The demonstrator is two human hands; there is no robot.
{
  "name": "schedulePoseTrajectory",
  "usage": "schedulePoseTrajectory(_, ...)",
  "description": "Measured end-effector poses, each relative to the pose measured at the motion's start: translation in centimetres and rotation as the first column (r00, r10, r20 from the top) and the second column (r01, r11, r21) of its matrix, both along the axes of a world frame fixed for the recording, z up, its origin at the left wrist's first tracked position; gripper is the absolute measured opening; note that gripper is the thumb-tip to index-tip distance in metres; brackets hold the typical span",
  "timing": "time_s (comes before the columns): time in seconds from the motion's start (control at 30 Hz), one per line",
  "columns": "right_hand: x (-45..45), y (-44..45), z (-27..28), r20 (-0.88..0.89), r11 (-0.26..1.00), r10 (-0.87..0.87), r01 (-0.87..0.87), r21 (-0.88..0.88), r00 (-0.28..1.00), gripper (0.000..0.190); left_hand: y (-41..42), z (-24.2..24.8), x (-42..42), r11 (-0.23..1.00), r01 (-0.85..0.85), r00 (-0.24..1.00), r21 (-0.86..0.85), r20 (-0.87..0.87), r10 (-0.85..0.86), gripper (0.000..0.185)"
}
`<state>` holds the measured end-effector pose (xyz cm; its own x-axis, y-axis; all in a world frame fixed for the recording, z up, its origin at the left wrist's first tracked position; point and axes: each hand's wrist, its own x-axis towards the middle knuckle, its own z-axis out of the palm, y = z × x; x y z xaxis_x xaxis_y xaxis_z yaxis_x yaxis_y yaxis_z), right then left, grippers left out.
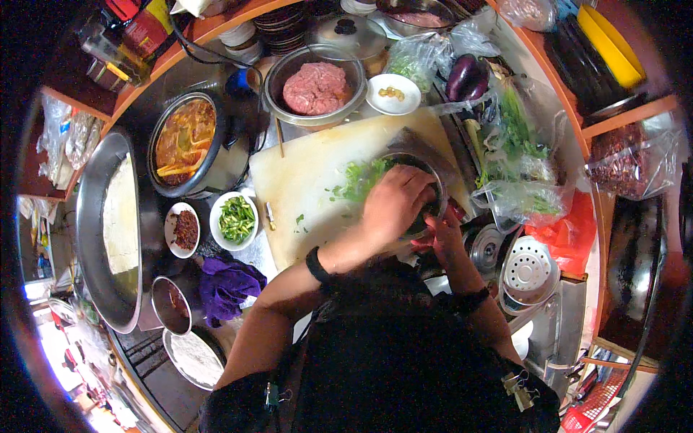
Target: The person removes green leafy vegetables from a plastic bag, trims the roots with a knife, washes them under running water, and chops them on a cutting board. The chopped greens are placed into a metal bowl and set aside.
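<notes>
Chopped green herbs [357,179] lie in a loose pile on a white cutting board [303,168]. A round metal bowl [442,187] is tilted at the right part of the board, next to the herbs. My left hand [398,200] is over the bowl's opening, fingers bent down; whether they hold anything is hidden. My right hand [446,233] grips the bowl's near side. Behind the bowl, a dark flat blade-like thing [414,140] lies on the board, partly covered. A few herb bits are scattered towards the board's near left.
Beyond the board stand a bowl of ground meat [316,89] and a plate of garlic [392,93]. On the left are a pot of red broth [187,135], chopped green peppers [236,220], chili flakes [185,230] and a purple cloth [230,289]. Bagged greens [514,130] and an eggplant [468,78] lie right.
</notes>
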<state>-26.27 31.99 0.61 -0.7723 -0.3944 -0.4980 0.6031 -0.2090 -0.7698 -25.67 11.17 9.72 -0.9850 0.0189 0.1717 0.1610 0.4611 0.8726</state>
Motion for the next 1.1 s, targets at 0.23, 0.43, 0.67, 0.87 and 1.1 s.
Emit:
schedulePoseTrajectory(0.23,-0.2,0.2,-0.2,-0.007,0.995,-0.076,0.075,-0.066,0.997,0.044,-1.2,-2.0,0.2,0.922,-0.138,0.963,-0.362,-0.266,0.039,0.043)
schedulePoseTrajectory(0.43,-0.1,3.8,2.2,-0.009,0.994,-0.112,0.112,-0.003,0.994,0.042,-6.4,-9.3,9.9,0.752,-0.466,0.862,-0.466,-0.048,0.505,0.076)
schedulePoseTrajectory(0.67,3.3,9.2,1.6,-0.315,0.922,-0.008,0.129,0.364,0.949,0.038,-5.9,-15.3,13.8,0.528,-0.434,0.750,-0.730,0.032,0.660,0.091)
schedulePoseTrajectory(0.87,7.3,11.9,2.5,-0.011,0.954,-0.222,0.220,0.202,0.975,0.033,-4.7,-15.4,0.6,0.665,-0.325,0.895,-0.672,0.008,0.445,0.086)
schedulePoseTrajectory(1.1,15.7,15.8,1.6,0.108,0.902,-0.177,0.118,0.416,0.978,0.049,-8.2,-15.4,-3.8,0.787,0.186,0.970,-0.588,-0.018,-0.242,0.068)
